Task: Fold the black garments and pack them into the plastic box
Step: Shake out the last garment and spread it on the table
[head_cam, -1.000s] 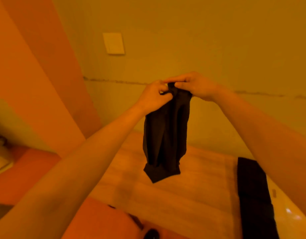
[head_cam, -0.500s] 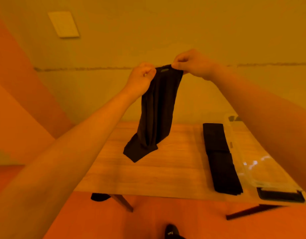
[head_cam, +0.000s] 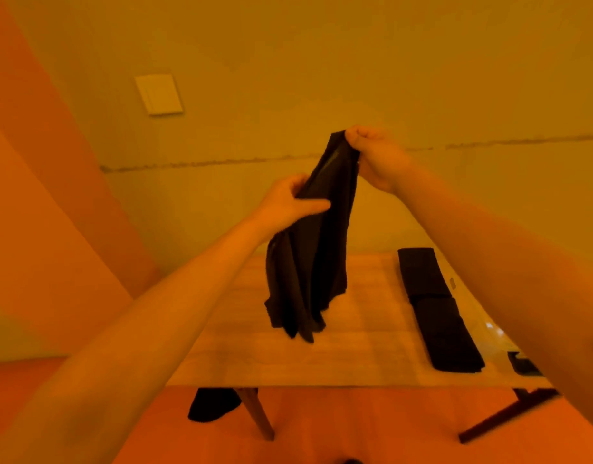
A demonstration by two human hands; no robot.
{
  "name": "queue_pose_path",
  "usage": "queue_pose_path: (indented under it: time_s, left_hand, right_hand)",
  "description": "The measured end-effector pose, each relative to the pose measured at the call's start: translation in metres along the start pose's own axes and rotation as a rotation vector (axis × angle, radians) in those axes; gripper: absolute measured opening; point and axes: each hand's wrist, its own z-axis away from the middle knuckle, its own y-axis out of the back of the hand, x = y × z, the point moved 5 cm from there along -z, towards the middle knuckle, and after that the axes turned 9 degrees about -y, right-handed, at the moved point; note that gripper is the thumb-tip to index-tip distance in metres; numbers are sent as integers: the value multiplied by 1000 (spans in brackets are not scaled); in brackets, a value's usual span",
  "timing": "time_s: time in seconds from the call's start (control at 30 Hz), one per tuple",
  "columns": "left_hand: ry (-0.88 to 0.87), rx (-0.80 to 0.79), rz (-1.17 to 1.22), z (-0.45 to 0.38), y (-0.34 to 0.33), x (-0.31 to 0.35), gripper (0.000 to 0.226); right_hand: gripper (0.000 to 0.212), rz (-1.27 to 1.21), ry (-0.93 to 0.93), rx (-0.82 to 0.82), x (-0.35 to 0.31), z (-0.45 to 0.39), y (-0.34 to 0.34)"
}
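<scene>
Right hand (head_cam: 375, 155) pinches the top edge of a black garment (head_cam: 308, 262); left hand (head_cam: 288, 202) grips it lower on the side, cloth hanging unfolded above the desk (head_cam: 355, 356). Two folded garments (head_cam: 435, 306) lie in a row at the right. The plastic box (head_cam: 499, 336) just beside them is mostly hidden; packing apparently remains.
</scene>
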Motion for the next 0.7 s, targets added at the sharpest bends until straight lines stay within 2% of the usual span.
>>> queue_pose_path:
  time_s: [0.07, 0.13, 0.3, 0.37, 0.43, 0.47, 0.5, 0.57, 0.6, 0.67, 0.7]
  left_hand:
    - [51, 6, -92, 8, 9, -10, 19]
    - [88, 64, -55, 14, 24, -15, 8]
    - [94, 260, 109, 15, 58, -12, 19]
    - [65, 251, 90, 11, 69, -9, 21]
    - [72, 130, 69, 8, 76, -10, 16]
    - [101, 21, 96, 9, 76, -12, 7]
    - [134, -97, 156, 12, 75, -17, 13]
    - [261, -323, 257, 25, 70, -36, 53]
    - [328, -420, 247, 34, 68, -45, 65]
    - [420, -583, 111, 46, 68, -62, 80]
    - [440, -616, -2, 48, 73, -67, 87]
  right_hand:
    - [27, 20, -23, -19, 0, -1, -7]
    - [26, 90, -54, -32, -2, -1, -9]
    - [20, 299, -109, -174, -9, -2, -8]
    - [12, 532, -105, -212, -14, -1, -10]
    - [9, 879, -60, -207, -22, -1, -8]
    - [7, 969, -40, -192, -27, -3, -6]
    - [8, 970, -19, -169, -33, -4, -4]
    - [16, 815, 25, -114, -42, -11, 7]
    - [19, 696, 26, -100, -44, -15, 14]
    - [11, 453, -7, -120, -43, -20, 29]
    - [16, 355, -19, -137, -42, -22, 36]
